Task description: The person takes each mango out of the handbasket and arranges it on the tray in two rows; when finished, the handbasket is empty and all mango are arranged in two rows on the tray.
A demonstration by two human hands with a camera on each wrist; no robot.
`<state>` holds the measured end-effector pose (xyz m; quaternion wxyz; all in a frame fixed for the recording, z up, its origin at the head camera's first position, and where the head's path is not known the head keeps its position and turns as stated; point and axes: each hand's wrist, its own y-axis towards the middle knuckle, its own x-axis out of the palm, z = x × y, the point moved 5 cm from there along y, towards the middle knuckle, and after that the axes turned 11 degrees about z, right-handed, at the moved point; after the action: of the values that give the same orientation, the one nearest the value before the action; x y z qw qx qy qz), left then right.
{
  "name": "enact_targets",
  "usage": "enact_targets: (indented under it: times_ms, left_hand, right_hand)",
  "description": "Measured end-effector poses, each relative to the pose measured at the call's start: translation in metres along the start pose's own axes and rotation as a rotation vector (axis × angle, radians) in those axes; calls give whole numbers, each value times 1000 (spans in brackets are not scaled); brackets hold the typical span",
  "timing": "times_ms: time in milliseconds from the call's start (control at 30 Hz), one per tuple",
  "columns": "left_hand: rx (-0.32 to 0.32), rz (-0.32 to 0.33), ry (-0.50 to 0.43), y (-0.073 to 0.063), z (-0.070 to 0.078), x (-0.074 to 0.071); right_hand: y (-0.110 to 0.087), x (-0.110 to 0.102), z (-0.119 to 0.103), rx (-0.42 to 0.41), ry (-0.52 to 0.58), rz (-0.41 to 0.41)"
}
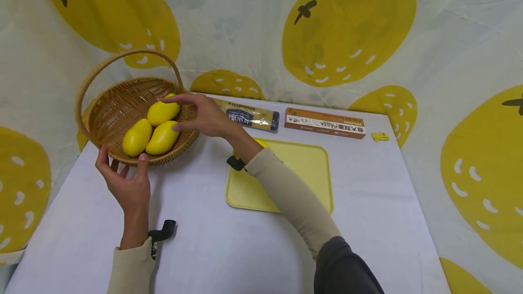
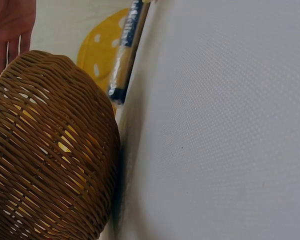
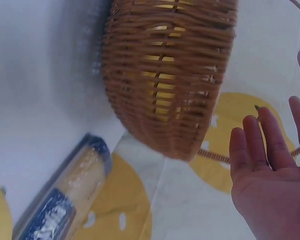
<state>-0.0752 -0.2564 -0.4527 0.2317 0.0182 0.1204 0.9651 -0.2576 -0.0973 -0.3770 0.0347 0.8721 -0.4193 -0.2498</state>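
A wicker basket (image 1: 116,99) with an arched handle is at the back left of the table and holds three yellow mangoes (image 1: 162,138). My left hand (image 1: 130,189) grips the basket's near side, thumb up at the rim and fingers at the wall below it; the weave hides some fingertips. My right hand (image 1: 208,115) reaches over the basket's right rim, fingers extended above the mangoes and thumb tip right at the nearest one. In the right wrist view the fingers of the right hand (image 3: 270,175) are spread and fairly straight, beside the basket wall (image 3: 165,75).
Right of the basket lies a yellow tray (image 1: 310,171), with something yellow (image 1: 261,142) partly behind my right wrist. Along the back are a spaghetti pack (image 1: 251,117), a pasta box (image 1: 324,123) and a small yellow packet (image 1: 380,136). A fruit-print cloth (image 1: 245,22) hangs behind the table.
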Motion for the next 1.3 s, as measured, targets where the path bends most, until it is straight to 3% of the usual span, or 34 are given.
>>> enact_targets:
  times_ms: [200, 433, 600, 967, 1300]
  left_hand:
    - [7, -8, 10, 0, -2, 0]
    - [23, -15, 9, -1, 1, 0]
    - [28, -15, 17, -3, 4, 1]
    - [21, -1, 36, -2, 3, -2]
    - [30, 0, 35, -5, -1, 0]
  right_hand:
    - [11, 21, -7, 15, 2, -57]
    - [22, 46, -8, 42, -70, -121]
    - [30, 63, -7, 45, -42, -174]
    - [48, 97, 1, 144, -69, -215]
    - [50, 111, 11, 309, -174, -198]
